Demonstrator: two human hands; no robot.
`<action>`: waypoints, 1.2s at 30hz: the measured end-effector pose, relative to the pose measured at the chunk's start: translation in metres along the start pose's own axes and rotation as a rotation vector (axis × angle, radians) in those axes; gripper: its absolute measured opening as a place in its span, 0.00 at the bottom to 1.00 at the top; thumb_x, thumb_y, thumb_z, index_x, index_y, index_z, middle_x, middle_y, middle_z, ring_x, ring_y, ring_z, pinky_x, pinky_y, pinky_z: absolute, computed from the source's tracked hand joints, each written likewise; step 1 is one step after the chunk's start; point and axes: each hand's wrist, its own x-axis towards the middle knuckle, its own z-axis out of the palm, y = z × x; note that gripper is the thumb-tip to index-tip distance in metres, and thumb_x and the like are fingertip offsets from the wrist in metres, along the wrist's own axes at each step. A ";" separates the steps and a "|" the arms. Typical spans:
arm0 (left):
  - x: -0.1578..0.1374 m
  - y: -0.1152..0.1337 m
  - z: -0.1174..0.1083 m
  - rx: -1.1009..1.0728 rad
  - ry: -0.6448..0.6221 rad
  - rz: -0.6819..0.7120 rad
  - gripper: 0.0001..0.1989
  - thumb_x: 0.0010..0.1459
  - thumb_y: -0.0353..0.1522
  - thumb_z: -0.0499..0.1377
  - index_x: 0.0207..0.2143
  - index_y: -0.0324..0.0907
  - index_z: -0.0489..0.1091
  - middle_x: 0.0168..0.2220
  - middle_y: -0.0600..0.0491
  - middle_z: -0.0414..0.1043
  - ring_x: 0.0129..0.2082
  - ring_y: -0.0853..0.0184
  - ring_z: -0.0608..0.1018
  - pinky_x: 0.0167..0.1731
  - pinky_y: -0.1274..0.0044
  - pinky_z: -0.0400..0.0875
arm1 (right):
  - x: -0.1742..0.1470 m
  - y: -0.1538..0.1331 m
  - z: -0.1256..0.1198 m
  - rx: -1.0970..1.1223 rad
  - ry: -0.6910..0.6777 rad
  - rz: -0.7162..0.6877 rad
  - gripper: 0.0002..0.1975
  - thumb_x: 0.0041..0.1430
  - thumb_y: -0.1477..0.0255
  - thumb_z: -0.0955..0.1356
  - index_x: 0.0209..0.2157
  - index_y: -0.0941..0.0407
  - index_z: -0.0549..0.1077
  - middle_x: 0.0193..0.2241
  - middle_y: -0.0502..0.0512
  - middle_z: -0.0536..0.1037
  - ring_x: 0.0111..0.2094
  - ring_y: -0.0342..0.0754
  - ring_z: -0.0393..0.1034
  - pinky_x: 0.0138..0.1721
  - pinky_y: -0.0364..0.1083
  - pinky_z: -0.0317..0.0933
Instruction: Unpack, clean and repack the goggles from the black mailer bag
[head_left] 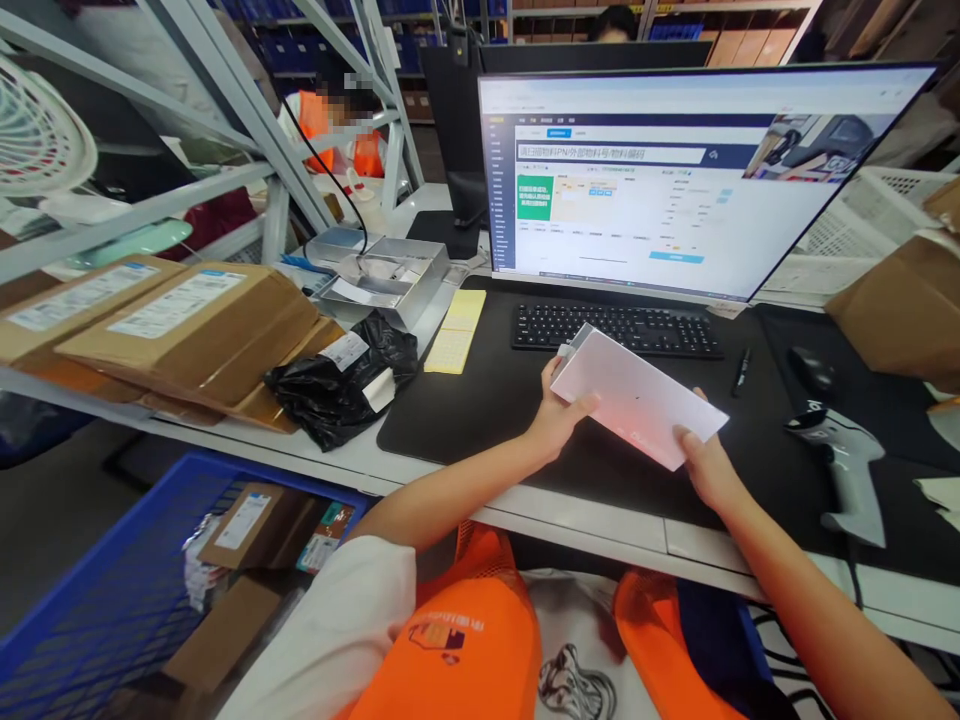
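Observation:
A flat white box [637, 400] with faint reddish print on its face is held tilted above the black desk mat [465, 430]. My left hand [559, 410] grips its left end, thumb on top and fingers beneath. At the right end, my right hand [705, 462] pinches the near corner with the thumb on the face. Just behind the box lies a black keyboard [615, 330]. A white and grey barcode scanner [844, 470] rests on the mat, right of my right hand. Between them and the keyboard is a black pen [741, 372].
A monitor [600, 230] stands behind the keyboard. To the left are yellow note sheets [455, 332], a black plastic parcel [341, 380], a grey tray [405, 280] and cardboard boxes [195, 330]. A blue crate [112, 570] of parcels sits below. Another person [337, 130] in orange works beyond the frame.

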 end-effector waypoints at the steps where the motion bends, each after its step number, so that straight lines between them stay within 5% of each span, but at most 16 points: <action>1: 0.001 0.002 -0.001 -0.007 0.039 0.023 0.53 0.43 0.43 0.78 0.64 0.52 0.50 0.63 0.47 0.64 0.62 0.58 0.71 0.65 0.62 0.64 | 0.000 -0.004 -0.001 -0.030 -0.022 0.035 0.51 0.58 0.38 0.65 0.71 0.58 0.55 0.66 0.68 0.64 0.67 0.63 0.60 0.67 0.64 0.55; 5: 0.002 0.010 -0.004 0.065 0.130 0.084 0.50 0.42 0.39 0.78 0.62 0.51 0.54 0.60 0.48 0.67 0.58 0.59 0.73 0.60 0.64 0.69 | -0.004 -0.037 -0.006 -0.243 0.042 -0.015 0.50 0.62 0.44 0.66 0.74 0.58 0.49 0.68 0.70 0.62 0.67 0.65 0.60 0.66 0.67 0.56; 8: 0.001 0.015 -0.004 0.114 0.150 0.054 0.49 0.43 0.38 0.77 0.62 0.51 0.53 0.61 0.47 0.67 0.58 0.59 0.73 0.59 0.65 0.71 | -0.014 -0.069 -0.002 -0.483 0.113 -0.348 0.42 0.66 0.54 0.67 0.74 0.54 0.51 0.71 0.67 0.56 0.71 0.66 0.50 0.69 0.69 0.50; 12: -0.002 0.017 -0.001 0.112 0.104 0.082 0.48 0.42 0.37 0.77 0.61 0.50 0.54 0.61 0.47 0.67 0.58 0.59 0.73 0.59 0.65 0.70 | -0.026 -0.094 0.017 -0.692 -0.025 -0.651 0.35 0.67 0.64 0.68 0.72 0.48 0.56 0.73 0.63 0.49 0.73 0.70 0.43 0.68 0.73 0.48; 20: -0.005 0.017 0.000 0.095 0.112 0.076 0.48 0.43 0.35 0.77 0.61 0.51 0.54 0.61 0.47 0.66 0.59 0.58 0.72 0.59 0.65 0.70 | -0.021 -0.098 0.034 -0.902 -0.007 -0.675 0.39 0.69 0.63 0.66 0.75 0.49 0.46 0.73 0.71 0.47 0.71 0.75 0.48 0.61 0.76 0.54; 27: -0.004 0.019 -0.002 0.094 0.101 0.064 0.48 0.43 0.34 0.77 0.61 0.50 0.55 0.61 0.47 0.67 0.58 0.58 0.73 0.60 0.63 0.69 | -0.027 -0.102 0.033 -0.925 -0.010 -0.678 0.24 0.68 0.65 0.68 0.63 0.54 0.70 0.73 0.71 0.49 0.71 0.79 0.46 0.59 0.81 0.53; 30: 0.000 0.019 -0.005 0.083 0.115 0.054 0.47 0.43 0.34 0.77 0.61 0.49 0.56 0.59 0.47 0.68 0.57 0.58 0.73 0.60 0.63 0.69 | -0.047 -0.104 0.024 -0.782 -0.196 -0.758 0.13 0.67 0.68 0.69 0.52 0.52 0.78 0.69 0.65 0.61 0.71 0.75 0.47 0.62 0.79 0.52; 32: 0.004 0.018 -0.006 0.076 0.133 0.040 0.47 0.42 0.34 0.77 0.61 0.49 0.56 0.59 0.47 0.68 0.57 0.59 0.73 0.59 0.64 0.70 | -0.066 -0.108 0.015 -0.597 -0.454 -0.746 0.07 0.68 0.69 0.69 0.44 0.51 0.79 0.62 0.61 0.72 0.67 0.65 0.60 0.64 0.71 0.57; 34: 0.007 0.018 -0.007 0.075 0.142 0.028 0.48 0.41 0.35 0.77 0.61 0.48 0.56 0.59 0.46 0.67 0.56 0.58 0.73 0.58 0.64 0.70 | -0.086 -0.114 0.008 -0.428 -0.729 -0.549 0.06 0.69 0.69 0.68 0.38 0.52 0.78 0.50 0.56 0.79 0.55 0.54 0.74 0.61 0.60 0.66; 36: 0.010 0.020 -0.009 0.078 0.138 0.035 0.50 0.40 0.37 0.77 0.62 0.49 0.55 0.60 0.46 0.66 0.57 0.58 0.73 0.58 0.65 0.70 | -0.101 -0.119 0.001 -0.325 -0.883 -0.259 0.09 0.69 0.69 0.68 0.32 0.53 0.74 0.40 0.53 0.80 0.42 0.47 0.77 0.50 0.50 0.72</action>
